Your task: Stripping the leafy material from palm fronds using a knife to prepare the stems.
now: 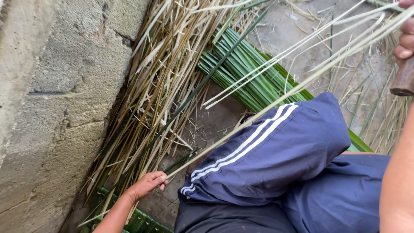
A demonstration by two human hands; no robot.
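Left hand (146,184): low in frame beside the raised knee, fingers pinched shut on the near end of a long pale strip (276,100). Right hand (405,41): at the upper right edge, mostly cut off; fingers curl closed around a brown wooden handle (404,80), and the far end of the strip runs up to this hand. Whatever the handle carries is out of view.

Strip: stretched in a straight diagonal from the left hand, over the blue trouser leg (267,159) with white stripes, to the right hand. Several thinner pale strands fan out alongside its upper half.

Surroundings: heap of dry tan stalks (146,99) leaning along the rough block wall (51,99); a bundle of fresh green leaves (254,82) on the concrete floor (215,121) behind the knee; more green leaves under the left forearm.

Judgement on technique: the strip looks taut, which is right. Keep the left pinch firm near the end, hold the line straight over the knee, and avoid snagging the loose strands.
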